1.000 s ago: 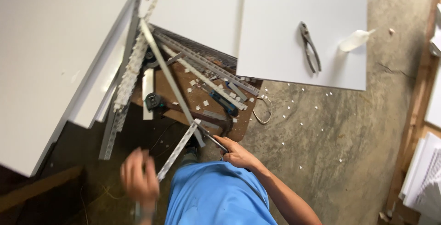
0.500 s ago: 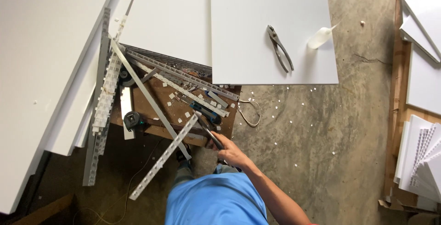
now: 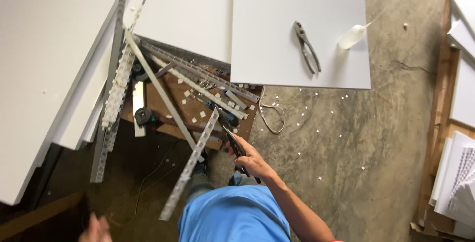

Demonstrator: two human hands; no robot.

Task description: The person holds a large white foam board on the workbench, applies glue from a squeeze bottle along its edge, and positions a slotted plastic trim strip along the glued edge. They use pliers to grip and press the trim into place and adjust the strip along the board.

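Note:
My right hand [image 3: 253,162] grips a pair of dark-handled snips [image 3: 235,147]. Their jaws point up and left at a long perforated metal strip [image 3: 190,169] that slants from the wooden board [image 3: 170,96] down toward my blue shirt. My left hand [image 3: 94,229] shows only at the bottom left edge, fingers apart, holding nothing and well clear of the strip's lower end. Several more perforated strips and rails [image 3: 198,76] lie crossed on the board.
Large white panels [image 3: 49,49] fill the left and top. Grey pliers [image 3: 307,48] and a white squeeze bottle [image 3: 352,36] lie on the upper right panel [image 3: 277,34]. A tape measure [image 3: 144,117], a wire loop [image 3: 271,116], white scraps and stacked boards [image 3: 457,173] surround the concrete floor.
My left hand has dropped away from the strip to the bottom left edge. My right hand stays on the snips by the strip. The view has shifted.

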